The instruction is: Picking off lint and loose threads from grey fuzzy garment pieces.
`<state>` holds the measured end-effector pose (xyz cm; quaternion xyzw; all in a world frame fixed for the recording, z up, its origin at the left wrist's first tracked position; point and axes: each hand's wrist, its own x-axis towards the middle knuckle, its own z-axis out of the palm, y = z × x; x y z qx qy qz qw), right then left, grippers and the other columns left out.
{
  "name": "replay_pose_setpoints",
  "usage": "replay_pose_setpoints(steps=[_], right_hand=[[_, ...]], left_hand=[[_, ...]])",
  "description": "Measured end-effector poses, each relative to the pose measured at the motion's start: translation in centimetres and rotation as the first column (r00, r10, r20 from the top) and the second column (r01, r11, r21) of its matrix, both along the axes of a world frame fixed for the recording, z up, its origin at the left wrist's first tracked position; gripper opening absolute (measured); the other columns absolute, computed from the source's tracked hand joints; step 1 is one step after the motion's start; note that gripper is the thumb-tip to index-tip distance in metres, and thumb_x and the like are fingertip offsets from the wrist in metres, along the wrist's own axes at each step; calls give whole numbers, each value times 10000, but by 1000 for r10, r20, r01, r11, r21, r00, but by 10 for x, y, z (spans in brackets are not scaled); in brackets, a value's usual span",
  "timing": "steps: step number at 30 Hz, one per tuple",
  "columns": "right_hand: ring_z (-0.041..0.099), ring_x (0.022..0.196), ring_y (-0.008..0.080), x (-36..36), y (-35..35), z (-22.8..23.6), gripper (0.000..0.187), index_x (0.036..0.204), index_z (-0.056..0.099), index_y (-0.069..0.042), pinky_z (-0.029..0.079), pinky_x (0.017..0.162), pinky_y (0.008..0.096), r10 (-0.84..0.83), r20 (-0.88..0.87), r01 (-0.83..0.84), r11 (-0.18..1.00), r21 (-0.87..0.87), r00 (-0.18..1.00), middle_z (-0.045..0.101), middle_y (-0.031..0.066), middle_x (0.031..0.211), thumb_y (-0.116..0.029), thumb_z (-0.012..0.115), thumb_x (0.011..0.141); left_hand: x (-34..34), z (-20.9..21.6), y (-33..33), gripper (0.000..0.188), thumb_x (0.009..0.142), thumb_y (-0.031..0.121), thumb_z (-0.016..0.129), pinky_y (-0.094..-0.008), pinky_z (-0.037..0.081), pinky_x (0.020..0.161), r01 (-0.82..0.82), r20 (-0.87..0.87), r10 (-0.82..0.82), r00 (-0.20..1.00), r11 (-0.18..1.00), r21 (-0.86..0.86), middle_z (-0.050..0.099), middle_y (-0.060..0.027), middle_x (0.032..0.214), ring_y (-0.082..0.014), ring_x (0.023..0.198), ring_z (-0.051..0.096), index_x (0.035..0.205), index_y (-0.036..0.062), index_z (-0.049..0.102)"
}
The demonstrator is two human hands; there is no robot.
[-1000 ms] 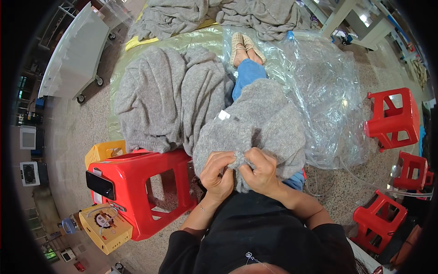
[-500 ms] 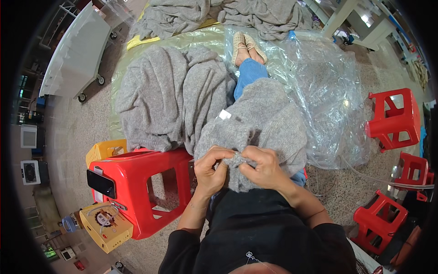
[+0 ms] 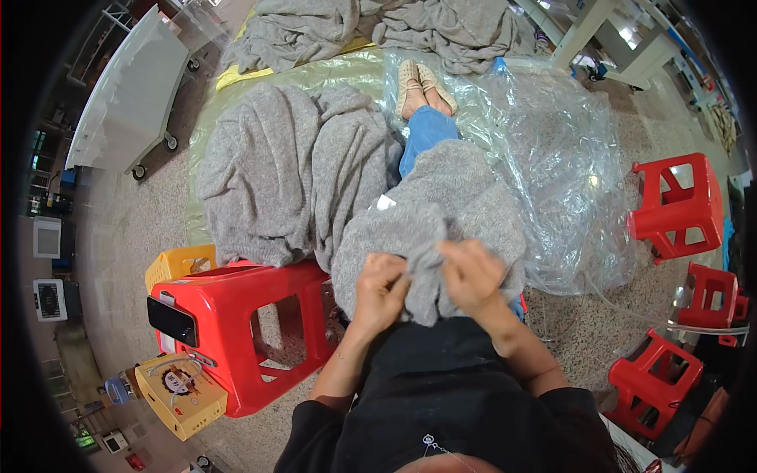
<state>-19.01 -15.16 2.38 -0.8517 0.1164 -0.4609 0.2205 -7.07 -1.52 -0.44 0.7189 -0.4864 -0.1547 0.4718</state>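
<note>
A grey knitted sweater lies spread across my lap, with a small white tag near its upper left. My left hand is closed on a gathered bit of the knit, fingertips pinched together at its edge. Just to its right, my right hand, smeared by motion, pinches a raised fold of the same sweater. Between the two hands the cloth is bunched and hangs down toward my waist. The exact edge or seam under the fingertips is too blurred to make out.
More grey knitwear is heaped over a red stool at my left, which carries a black phone and a yellow box. Clear plastic sheeting covers the floor ahead. Red stools stand at right; a wheeled white cart stands far left.
My right hand has moved slightly up and right, lifting a fold of the sweater. My left hand has shifted a little, and the cloth between them is rearranged.
</note>
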Motion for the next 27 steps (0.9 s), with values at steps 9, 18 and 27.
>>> replay_pose_setpoints(steps=[9,18,27], right_hand=[[598,757,176,-33,-48,49,149,932,647,-19,470,668,304,-96,-279,273,647,712,956,609,91,836,-4,618,786],[583,709,195,9,-29,26,146,933,624,-36,445,625,334,539,-253,-311,742,594,804,593,55,807,-137,639,828],[489,564,140,4,-28,22,133,802,593,-12,392,526,286,706,-295,-264,567,780,644,542,54,632,-127,631,856]], left_hand=[[23,71,-3,85,872,94,651,-171,393,579,-90,-911,-45,409,992,-89,594,39,741,-8,648,497,838,32,605],[15,47,-10,93,802,27,702,-193,470,651,-7,-896,38,443,999,39,646,-24,831,-58,726,577,870,2,644],[9,38,-9,158,740,-58,720,-196,485,644,78,-899,15,437,995,55,635,-26,840,-66,730,589,871,-13,646]])
